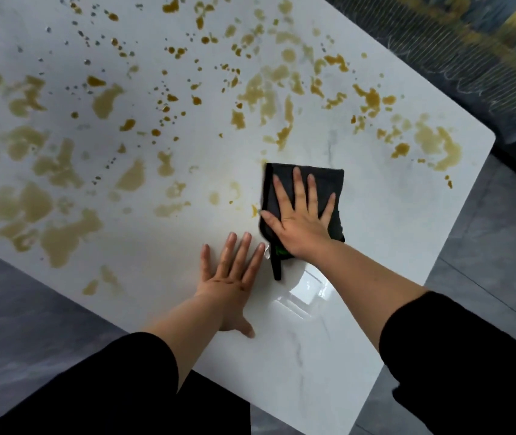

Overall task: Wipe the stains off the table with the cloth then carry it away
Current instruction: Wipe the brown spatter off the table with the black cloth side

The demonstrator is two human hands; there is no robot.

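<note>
A folded black cloth [332, 180] lies flat on the white marble-look table [313, 356]. My right hand [302, 215] presses down on it with straight, spread fingers. Just left of the cloth, my left hand [231, 277] rests flat on the bare tabletop, fingers straight. Yellow-brown stains [62, 233] in blotches and droplets cover most of the table to the left of and beyond the cloth. More stains [438, 146] sit near the far right corner. A narrow black strap of the cloth hangs toward me below my right wrist.
The table's rounded right corner [489, 136] and its near edge border grey floor tiles [486, 246]. A dark patterned rug or fabric [470, 58] lies past the top right. The strip of tabletop around my hands looks wiped and shiny.
</note>
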